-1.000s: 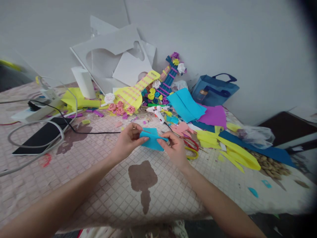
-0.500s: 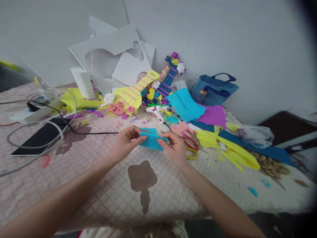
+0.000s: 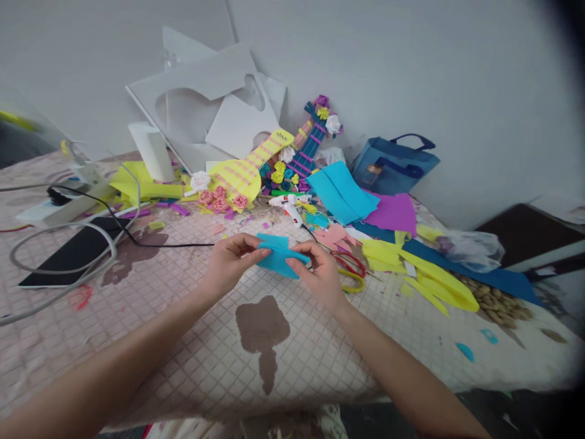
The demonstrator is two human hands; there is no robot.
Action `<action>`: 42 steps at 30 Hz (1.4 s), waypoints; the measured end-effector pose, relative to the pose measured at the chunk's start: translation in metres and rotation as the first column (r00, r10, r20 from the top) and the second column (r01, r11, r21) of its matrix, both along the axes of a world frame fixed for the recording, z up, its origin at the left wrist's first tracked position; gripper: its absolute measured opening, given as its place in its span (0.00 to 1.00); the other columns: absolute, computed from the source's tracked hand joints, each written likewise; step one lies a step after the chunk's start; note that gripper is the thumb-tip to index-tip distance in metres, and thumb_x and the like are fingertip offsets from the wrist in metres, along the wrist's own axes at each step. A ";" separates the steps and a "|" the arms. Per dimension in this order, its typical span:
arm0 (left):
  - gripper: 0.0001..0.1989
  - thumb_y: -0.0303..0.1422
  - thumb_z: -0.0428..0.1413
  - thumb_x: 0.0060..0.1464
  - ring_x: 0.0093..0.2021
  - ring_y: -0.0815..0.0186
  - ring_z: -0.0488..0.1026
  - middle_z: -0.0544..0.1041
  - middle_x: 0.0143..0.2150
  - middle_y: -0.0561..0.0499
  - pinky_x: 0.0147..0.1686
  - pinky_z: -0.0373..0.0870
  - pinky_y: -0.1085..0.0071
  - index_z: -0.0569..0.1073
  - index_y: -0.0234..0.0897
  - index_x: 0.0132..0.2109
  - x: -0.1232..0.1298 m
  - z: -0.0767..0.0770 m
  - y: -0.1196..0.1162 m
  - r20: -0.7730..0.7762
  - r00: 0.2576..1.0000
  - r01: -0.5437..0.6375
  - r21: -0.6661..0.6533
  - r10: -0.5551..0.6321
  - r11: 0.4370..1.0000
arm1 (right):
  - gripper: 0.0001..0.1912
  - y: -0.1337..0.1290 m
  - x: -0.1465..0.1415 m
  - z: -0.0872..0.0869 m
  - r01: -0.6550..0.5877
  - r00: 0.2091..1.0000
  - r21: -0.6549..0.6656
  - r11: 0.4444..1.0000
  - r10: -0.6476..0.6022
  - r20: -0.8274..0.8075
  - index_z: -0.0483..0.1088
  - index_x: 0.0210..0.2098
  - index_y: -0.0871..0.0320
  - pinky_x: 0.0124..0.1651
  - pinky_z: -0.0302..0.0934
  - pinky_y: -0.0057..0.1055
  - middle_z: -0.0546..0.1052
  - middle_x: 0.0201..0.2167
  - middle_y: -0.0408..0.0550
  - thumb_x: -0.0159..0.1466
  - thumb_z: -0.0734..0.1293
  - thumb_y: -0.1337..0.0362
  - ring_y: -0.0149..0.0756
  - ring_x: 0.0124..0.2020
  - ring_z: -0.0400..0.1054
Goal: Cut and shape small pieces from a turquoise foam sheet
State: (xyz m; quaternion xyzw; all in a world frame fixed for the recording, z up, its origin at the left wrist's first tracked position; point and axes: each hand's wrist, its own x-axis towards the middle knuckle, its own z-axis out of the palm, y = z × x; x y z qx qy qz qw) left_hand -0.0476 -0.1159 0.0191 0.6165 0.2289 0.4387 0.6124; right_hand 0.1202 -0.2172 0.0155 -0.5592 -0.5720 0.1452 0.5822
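Between both hands, above the table, is a blue sheet of paper or felt point(image 3: 278, 261) with a fold running across it. My left hand point(image 3: 232, 259) pinches its left end between thumb and fingers. My right hand point(image 3: 319, 268) grips the right end, thumb in front and fingers behind. Just right of my right hand lie scissors with red handles point(image 3: 351, 263) and another pair with yellow handles point(image 3: 354, 281), both partly hidden. A white glue gun point(image 3: 290, 207) rests beyond the blue piece.
Behind stand a yellow paper guitar point(image 3: 237, 177) with pink flowers and a blue guitar point(image 3: 308, 146). Blue sheets point(image 3: 342, 192), yellow strips point(image 3: 429, 283) and a blue bag point(image 3: 395, 161) are on the right. At left are a black tablet point(image 3: 75, 253), cables and a power strip point(image 3: 59, 204).
The fold in the blue piece looks slightly flatter and wider, and my right thumb has shifted a little left along it. Both hands keep their hold.
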 end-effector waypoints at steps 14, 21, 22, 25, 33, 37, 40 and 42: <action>0.19 0.30 0.65 0.46 0.34 0.69 0.73 0.75 0.35 0.53 0.31 0.70 0.74 0.67 0.38 0.44 0.001 -0.002 0.001 0.063 0.990 0.121 0.104 -0.128 0.987 | 0.02 -0.001 0.000 0.002 0.011 0.998 0.042 0.999 -0.013 0.061 0.70 0.32 0.55 0.37 0.61 0.32 0.72 0.29 0.44 0.60 0.68 0.64 0.34 0.33 0.67; 0.11 0.32 0.65 0.46 0.40 0.63 0.73 0.77 0.37 0.47 0.41 0.69 0.68 0.74 0.34 0.38 -0.003 0.004 -0.002 -0.153 0.980 0.168 0.299 -0.126 0.939 | 0.02 -0.003 -0.006 0.005 -0.034 0.986 0.072 0.997 0.022 0.168 0.70 0.31 0.55 0.38 0.61 0.34 0.72 0.29 0.44 0.61 0.67 0.66 0.34 0.33 0.67; 0.11 0.33 0.64 0.46 0.38 0.63 0.73 0.77 0.36 0.47 0.40 0.69 0.67 0.74 0.34 0.36 -0.004 0.005 -0.002 -0.173 0.978 0.161 0.305 -0.112 0.939 | 0.02 -0.002 -0.006 0.005 -0.041 0.982 0.084 0.996 0.025 0.186 0.70 0.31 0.55 0.38 0.61 0.34 0.73 0.29 0.44 0.60 0.67 0.67 0.35 0.33 0.67; 0.12 0.34 0.64 0.46 0.37 0.63 0.74 0.77 0.35 0.47 0.38 0.69 0.68 0.75 0.34 0.38 -0.005 0.006 -0.004 -0.217 0.973 0.150 0.332 -0.080 0.931 | 0.02 -0.001 -0.007 0.005 -0.056 0.973 0.118 0.991 0.028 0.228 0.70 0.31 0.55 0.39 0.62 0.35 0.73 0.28 0.44 0.60 0.67 0.67 0.35 0.33 0.67; 0.07 0.34 0.62 0.50 0.37 0.63 0.74 0.78 0.35 0.46 0.40 0.70 0.67 0.77 0.35 0.35 -0.003 0.009 -0.006 -0.217 0.970 0.197 0.442 -0.109 0.875 | 0.02 -0.001 -0.008 0.002 -0.075 0.949 0.152 0.985 0.024 0.316 0.71 0.31 0.54 0.39 0.62 0.37 0.74 0.28 0.45 0.61 0.67 0.67 0.37 0.33 0.68; 0.05 0.34 0.61 0.51 0.35 0.63 0.75 0.79 0.33 0.46 0.38 0.71 0.67 0.78 0.36 0.33 -0.003 0.011 -0.007 -0.219 0.971 0.187 0.449 -0.096 0.874 | 0.02 -0.001 -0.008 0.002 -0.069 0.944 0.154 0.986 0.015 0.330 0.71 0.32 0.53 0.39 0.63 0.38 0.74 0.28 0.45 0.61 0.66 0.66 0.37 0.34 0.68; 0.05 0.33 0.61 0.51 0.34 0.64 0.75 0.79 0.32 0.47 0.38 0.71 0.68 0.78 0.36 0.33 -0.003 0.011 -0.008 -0.214 0.973 0.180 0.454 -0.089 0.872 | 0.02 -0.002 -0.008 0.002 -0.074 0.943 0.165 0.984 0.015 0.333 0.71 0.32 0.53 0.39 0.63 0.37 0.74 0.28 0.45 0.61 0.67 0.66 0.37 0.35 0.68; 0.04 0.33 0.61 0.51 0.34 0.64 0.75 0.79 0.32 0.47 0.37 0.71 0.68 0.79 0.36 0.33 -0.004 0.011 -0.007 -0.207 0.975 0.174 0.460 -0.085 0.871 | 0.02 -0.002 -0.008 0.002 -0.079 0.943 0.176 0.981 0.017 0.333 0.71 0.32 0.54 0.39 0.63 0.38 0.74 0.28 0.45 0.60 0.67 0.67 0.37 0.34 0.68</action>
